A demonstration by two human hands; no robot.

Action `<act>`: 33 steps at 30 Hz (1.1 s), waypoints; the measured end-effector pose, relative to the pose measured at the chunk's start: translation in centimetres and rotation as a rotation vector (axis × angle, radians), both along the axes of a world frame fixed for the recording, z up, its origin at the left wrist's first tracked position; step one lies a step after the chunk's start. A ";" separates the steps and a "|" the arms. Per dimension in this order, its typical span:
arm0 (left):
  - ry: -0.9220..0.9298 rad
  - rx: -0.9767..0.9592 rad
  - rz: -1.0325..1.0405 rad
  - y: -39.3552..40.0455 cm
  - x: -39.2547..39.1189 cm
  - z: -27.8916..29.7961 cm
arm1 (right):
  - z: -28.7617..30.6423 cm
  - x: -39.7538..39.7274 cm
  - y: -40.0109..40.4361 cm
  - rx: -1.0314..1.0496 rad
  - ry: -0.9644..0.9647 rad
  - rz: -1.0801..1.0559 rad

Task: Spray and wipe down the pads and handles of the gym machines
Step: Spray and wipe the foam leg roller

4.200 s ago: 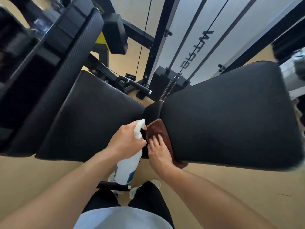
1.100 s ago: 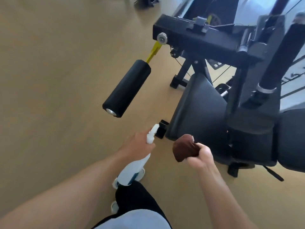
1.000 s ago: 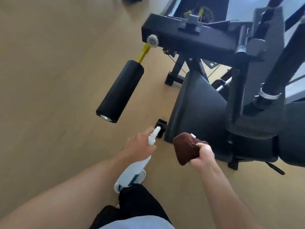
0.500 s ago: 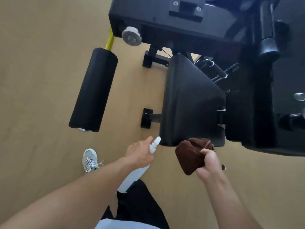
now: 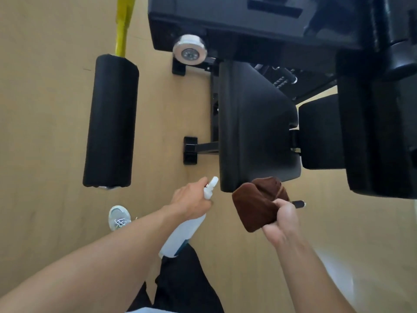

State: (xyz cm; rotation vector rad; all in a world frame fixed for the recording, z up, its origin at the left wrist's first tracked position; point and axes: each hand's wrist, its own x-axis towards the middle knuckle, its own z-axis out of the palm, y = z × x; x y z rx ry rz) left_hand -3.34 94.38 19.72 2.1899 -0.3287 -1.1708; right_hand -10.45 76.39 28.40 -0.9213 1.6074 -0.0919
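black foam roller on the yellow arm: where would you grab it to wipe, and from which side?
Judging by its pose, wrap the cloth around the roller at mid-length, coming from its open floor side. It is a plain cylinder, clear all round. Its far end joins the yellow arm; the near end is free, so the right hand could slide along it.

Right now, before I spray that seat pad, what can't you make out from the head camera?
- Spray bottle trigger: covered by the left hand.
- Seat pad near corner: behind the brown cloth bunched in the right hand.
- Machine frame: cut off by the top edge.
- Wetness on pads: too dark to tell.
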 end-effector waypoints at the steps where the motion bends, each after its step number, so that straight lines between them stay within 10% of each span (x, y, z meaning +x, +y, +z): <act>1: -0.022 -0.005 0.019 -0.1 1.0 0.4 | 0.1 0.2 0.4 -0.002 -0.005 0.007; 15: -0.249 -0.048 -0.012 -1.1 12.6 -0.3 | -1.8 3.6 1.6 -0.321 -0.036 0.039; 18: -0.245 -0.076 0.000 -0.4 11.8 -1.9 | -4.1 4.6 1.6 -0.562 -0.048 0.462; 22: -0.238 -0.100 0.085 1.4 10.2 -4.6 | -13.4 4.1 2.6 -0.882 0.566 1.486; 25: -0.242 -0.092 0.102 2.6 9.4 -6.5 | -16.6 5.9 2.8 -1.212 0.688 1.677; 33: -0.361 -0.080 0.114 4.1 12.1 -7.4 | -16.4 26.5 -1.8 -1.246 0.780 2.066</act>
